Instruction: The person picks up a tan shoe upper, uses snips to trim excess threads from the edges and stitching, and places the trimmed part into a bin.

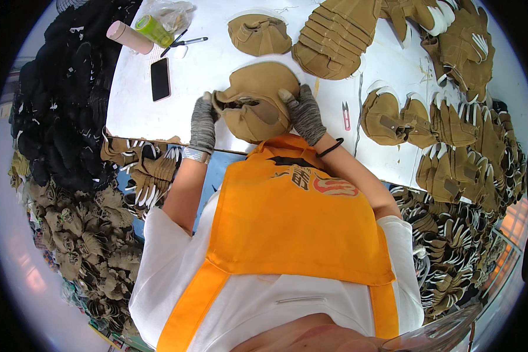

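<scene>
A brown, rounded piece that looks like a shoe upper is held just above the white table, close to my apron. It has a pale rim along its far edge and a dark opening on its near left side. My left hand, in a grey knit glove, grips its left edge beside the opening. On the right side my gloved right hand holds it, with the thumb on top and some fingers hidden behind. A similar single upper lies just beyond, beside a nested stack of brown uppers.
Red-handled thread snips lie right of my right hand. A phone, pens, a pink bottle and a green cup sit at the far left. Rows of brown uppers cover the right; dark piles stand left.
</scene>
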Motion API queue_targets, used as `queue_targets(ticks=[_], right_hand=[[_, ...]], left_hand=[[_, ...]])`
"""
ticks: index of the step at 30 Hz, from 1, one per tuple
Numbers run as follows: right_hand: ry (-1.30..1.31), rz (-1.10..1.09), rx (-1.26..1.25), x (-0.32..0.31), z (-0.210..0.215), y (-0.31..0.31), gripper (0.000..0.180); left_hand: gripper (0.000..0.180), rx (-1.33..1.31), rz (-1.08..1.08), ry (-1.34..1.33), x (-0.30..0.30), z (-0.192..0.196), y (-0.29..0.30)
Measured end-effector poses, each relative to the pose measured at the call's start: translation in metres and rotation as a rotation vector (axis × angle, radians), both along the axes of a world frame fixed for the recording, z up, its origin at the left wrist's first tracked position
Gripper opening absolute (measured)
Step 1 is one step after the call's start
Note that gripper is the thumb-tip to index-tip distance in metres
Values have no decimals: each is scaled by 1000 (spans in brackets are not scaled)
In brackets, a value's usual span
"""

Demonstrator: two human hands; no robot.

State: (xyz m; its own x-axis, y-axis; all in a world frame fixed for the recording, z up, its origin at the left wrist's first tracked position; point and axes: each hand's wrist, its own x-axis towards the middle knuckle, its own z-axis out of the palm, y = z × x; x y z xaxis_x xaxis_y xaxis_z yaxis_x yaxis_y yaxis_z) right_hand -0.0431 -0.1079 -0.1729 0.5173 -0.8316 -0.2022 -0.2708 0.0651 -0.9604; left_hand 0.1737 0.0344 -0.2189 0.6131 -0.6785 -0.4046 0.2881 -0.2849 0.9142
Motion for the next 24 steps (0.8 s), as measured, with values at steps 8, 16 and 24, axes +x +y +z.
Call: queue_targets(ticks=[8,16,24], right_hand=[[162,51,60,6,-20,2,50],[230,222,158,-14,-80,-12,55],[-191,69,-5,12,20,3,62]], left_hand=[[46,-361,-157,-212,-40,92,-15],[50,-359,-305,-254,-57,61,-18],[59,-373,-212,-210,-57,51,-19]])
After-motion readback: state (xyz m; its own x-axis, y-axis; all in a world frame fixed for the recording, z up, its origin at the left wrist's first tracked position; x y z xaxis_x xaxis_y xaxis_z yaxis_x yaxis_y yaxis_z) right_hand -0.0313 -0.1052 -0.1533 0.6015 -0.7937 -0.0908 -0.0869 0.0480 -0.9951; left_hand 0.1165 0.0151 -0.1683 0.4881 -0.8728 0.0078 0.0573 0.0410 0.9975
